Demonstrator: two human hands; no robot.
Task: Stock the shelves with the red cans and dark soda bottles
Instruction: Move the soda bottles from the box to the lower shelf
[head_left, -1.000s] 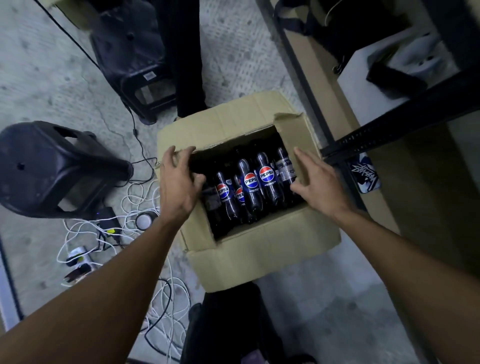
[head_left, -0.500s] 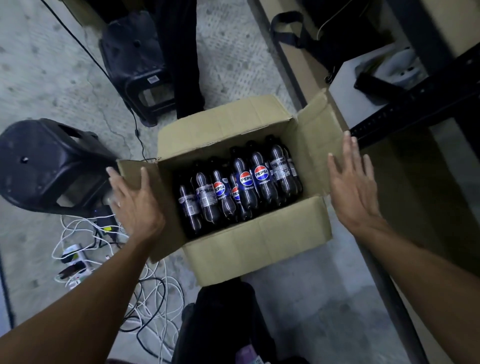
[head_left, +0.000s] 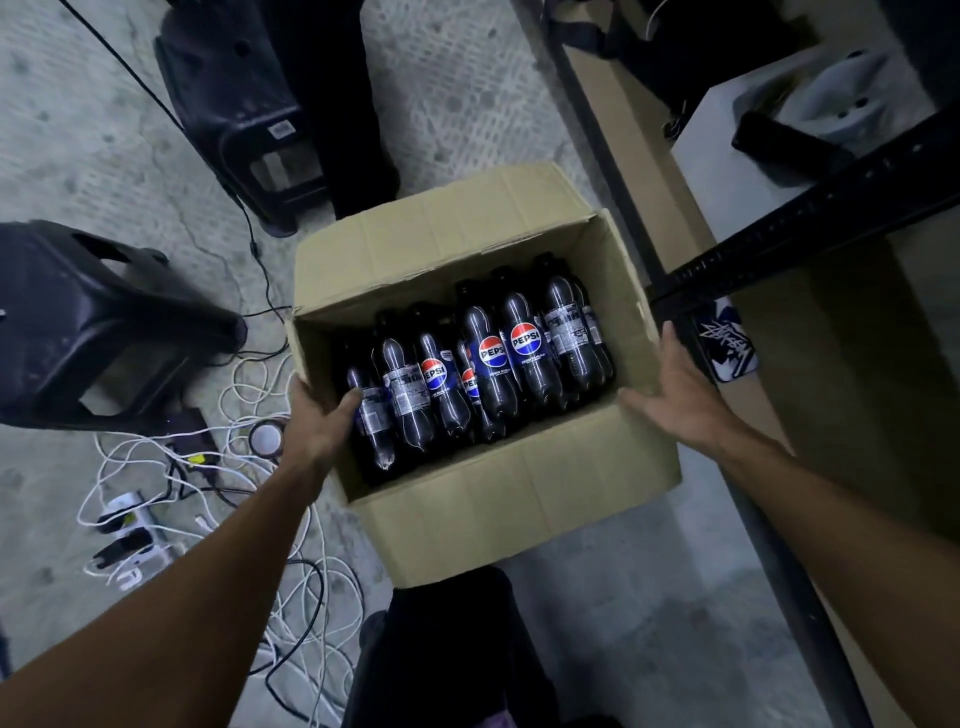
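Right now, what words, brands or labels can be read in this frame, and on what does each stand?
"PEPSI": logo on the tall bottle in the box.
"PEPSI": logo on the bottle beside it.
"EPSI": logo on a third bottle, first letter turned away.
Grey labels on the bottles: print too small to read.
Sticker on the stool: blurred.
White scrawl on the blue patch: not legible.

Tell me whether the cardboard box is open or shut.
Open: the cardboard box has its flaps folded back, and the dark soda bottles inside are in plain view.
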